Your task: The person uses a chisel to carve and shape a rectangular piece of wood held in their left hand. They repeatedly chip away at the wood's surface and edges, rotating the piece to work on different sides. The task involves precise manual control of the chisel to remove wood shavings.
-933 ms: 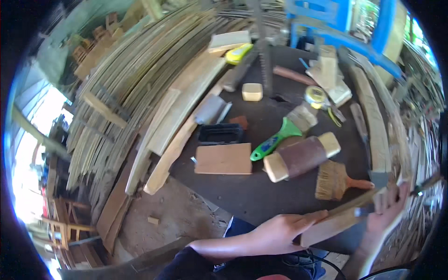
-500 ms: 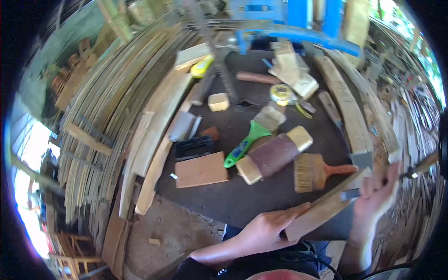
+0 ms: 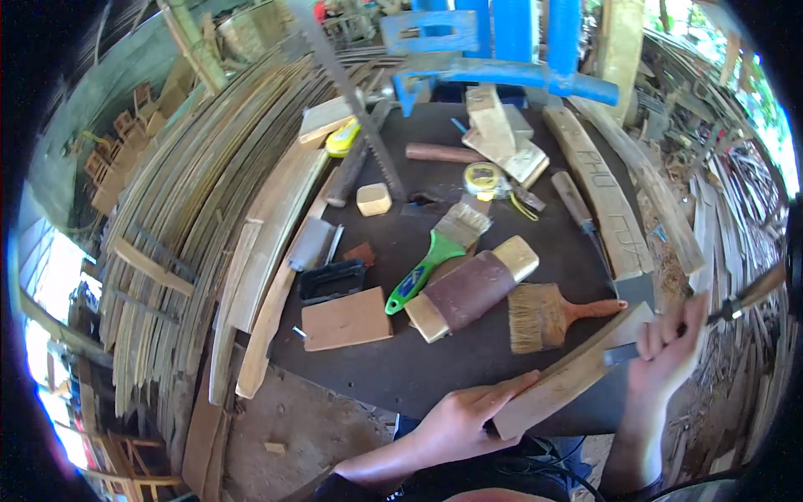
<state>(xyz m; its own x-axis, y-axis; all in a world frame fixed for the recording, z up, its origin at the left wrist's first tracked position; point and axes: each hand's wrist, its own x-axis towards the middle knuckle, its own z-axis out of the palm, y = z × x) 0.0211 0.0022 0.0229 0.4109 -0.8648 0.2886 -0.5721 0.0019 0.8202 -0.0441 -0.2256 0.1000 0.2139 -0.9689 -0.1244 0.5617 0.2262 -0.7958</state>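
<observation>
My left hand [image 3: 458,422] is closed around the lower end of a short wooden board [image 3: 569,376], thumb along its edge. The board slants up to the right over the near edge of the dark tabletop. My right hand [image 3: 669,347] grips a chisel [image 3: 751,293] by its blade, with the wooden handle sticking out to the right. The flat metal tip of the chisel lies against the board near its upper end; whether it cuts in cannot be made out. Just beyond the board rests a wide brush [image 3: 539,318] with a red-brown handle.
On the dark table [image 3: 360,368] lie a sandpaper-wrapped block [image 3: 468,293], a green-handled brush [image 3: 431,263], a tan block [image 3: 347,320], a black tray [image 3: 332,280], a tape measure [image 3: 485,180] and a handsaw [image 3: 351,100]. A blue metal frame [image 3: 510,74] stands behind. Long planks [image 3: 192,209] are stacked left.
The view has shifted slightly, so the table things appear a little lower and further left. Both hands keep their grips; the board and chisel stay nearly in place.
</observation>
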